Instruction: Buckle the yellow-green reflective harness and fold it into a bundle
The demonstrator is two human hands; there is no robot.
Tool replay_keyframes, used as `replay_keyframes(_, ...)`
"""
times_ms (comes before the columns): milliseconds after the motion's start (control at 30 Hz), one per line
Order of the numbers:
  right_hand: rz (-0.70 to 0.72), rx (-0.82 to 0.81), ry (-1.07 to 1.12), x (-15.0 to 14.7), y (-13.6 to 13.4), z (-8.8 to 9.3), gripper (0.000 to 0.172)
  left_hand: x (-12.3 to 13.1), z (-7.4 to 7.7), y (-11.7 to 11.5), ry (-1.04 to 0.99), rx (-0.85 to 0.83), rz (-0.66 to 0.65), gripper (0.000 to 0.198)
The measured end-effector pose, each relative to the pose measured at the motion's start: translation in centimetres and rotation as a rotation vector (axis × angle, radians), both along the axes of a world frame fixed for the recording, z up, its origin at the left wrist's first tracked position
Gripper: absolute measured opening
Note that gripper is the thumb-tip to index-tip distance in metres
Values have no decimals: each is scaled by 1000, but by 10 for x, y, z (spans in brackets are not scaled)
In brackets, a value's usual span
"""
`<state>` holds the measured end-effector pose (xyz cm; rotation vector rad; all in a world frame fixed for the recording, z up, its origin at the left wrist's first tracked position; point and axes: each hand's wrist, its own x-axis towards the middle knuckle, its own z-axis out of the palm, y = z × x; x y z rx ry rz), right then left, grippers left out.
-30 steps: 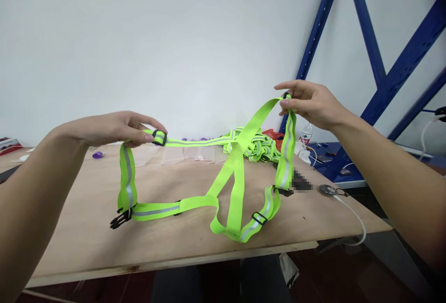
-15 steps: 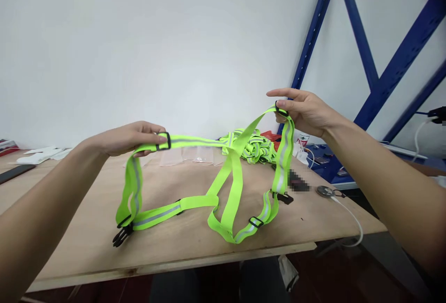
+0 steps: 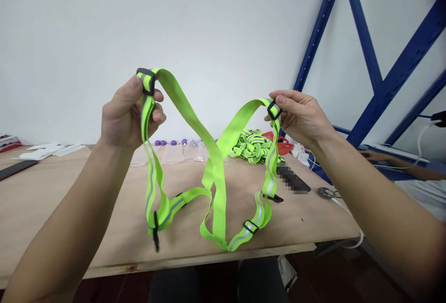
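Harness (image 3: 216, 173): woven neon cloth webbing, matt (grey reflective strip, slight sheen). Buckles (image 3: 146, 80): black plastic. Tabletop (image 3: 69, 210): bare plywood, matt.

Open wood lies bare across the left of the surface (image 3: 69, 210). Hanging loops of the neon strap harness (image 3: 216, 173) block the middle. A heap of straps (image 3: 256, 145), a dark flat device (image 3: 294, 182) and a white cable (image 3: 350, 217) crowd the right, beneath blue rack beams (image 3: 383, 89).

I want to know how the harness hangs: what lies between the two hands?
In the head view, the neon harness spans from the left hand to the right hand, its two plain straps crossing midway. Behind lies a pile of harnesses.
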<state>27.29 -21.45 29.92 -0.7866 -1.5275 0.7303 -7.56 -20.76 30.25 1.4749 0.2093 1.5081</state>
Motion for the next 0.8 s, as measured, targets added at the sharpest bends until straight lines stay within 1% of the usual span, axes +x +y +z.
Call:
replay_keyframes(100,-19,6,18,1,4,-9,28,0,-3,0,-10,-49,78,17)
replay_keyframes(200,-22,-19,121,4,21,-26,31,3,-11,15,-11,-78,153,23)
replay_keyframes(300,-81,-100,196,5,48,-54,35,8,-28,41,26,-105,184,31)
replay_keyframes(333,-131,-117,193,6,57,-64,35,8,-35,50,41,-123,179,33)
replay_keyframes(400,-268,-95,131,7,74,-85,31,7,-52,68,77,-183,159,39)
replay_keyframes(467,-404,-22,-23,8,88,-104,25,3,-71,84,116,-266,159,47)
replay_keyframes(500,-464,19,-143,8,93,-113,24,0,-81,91,139,-310,168,52)
replay_keyframes(533,-520,51,-289,9,97,-120,24,-3,-91,98,164,-350,178,58)
replay_keyframes(600,-605,67,-657,8,104,-134,29,-8,-111,109,212,-414,191,66)
replay_keyframes(667,-627,32,-969,6,111,-148,32,-12,-131,118,250,-449,191,65)
replay_keyframes(700,-613,9,-1067,3,114,-156,33,-13,-141,123,264,-459,197,61)
replay_keyframes(733,-590,-11,-1125,1,118,-163,33,-13,-151,127,281,-465,206,56)
replay_keyframes(800,-541,-40,-1169,-5,126,-179,31,-13,-169,136,330,-477,242,47)
